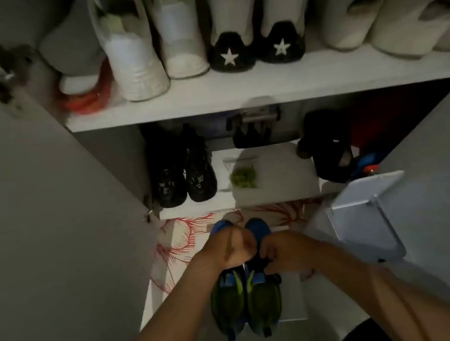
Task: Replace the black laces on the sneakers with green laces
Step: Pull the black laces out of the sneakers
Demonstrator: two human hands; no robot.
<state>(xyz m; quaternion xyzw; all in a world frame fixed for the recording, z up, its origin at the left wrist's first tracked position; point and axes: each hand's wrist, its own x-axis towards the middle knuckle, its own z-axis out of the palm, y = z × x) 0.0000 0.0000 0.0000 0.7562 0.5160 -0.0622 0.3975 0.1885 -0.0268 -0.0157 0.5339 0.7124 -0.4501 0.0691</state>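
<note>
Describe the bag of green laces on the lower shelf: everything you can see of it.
The bag of green laces is a small clear pouch, plastic-looking, its laces bunched in the lower half. It lies flat on the white lower shelf, apart from the black shoes to its left. Nothing else touches it. Blur hides any seal.

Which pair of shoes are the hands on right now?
The blue-and-green sneakers on the floor mat: the left hand and right hand are at their lacing. All other pairs stand on the cabinet shelves, untouched.
</note>
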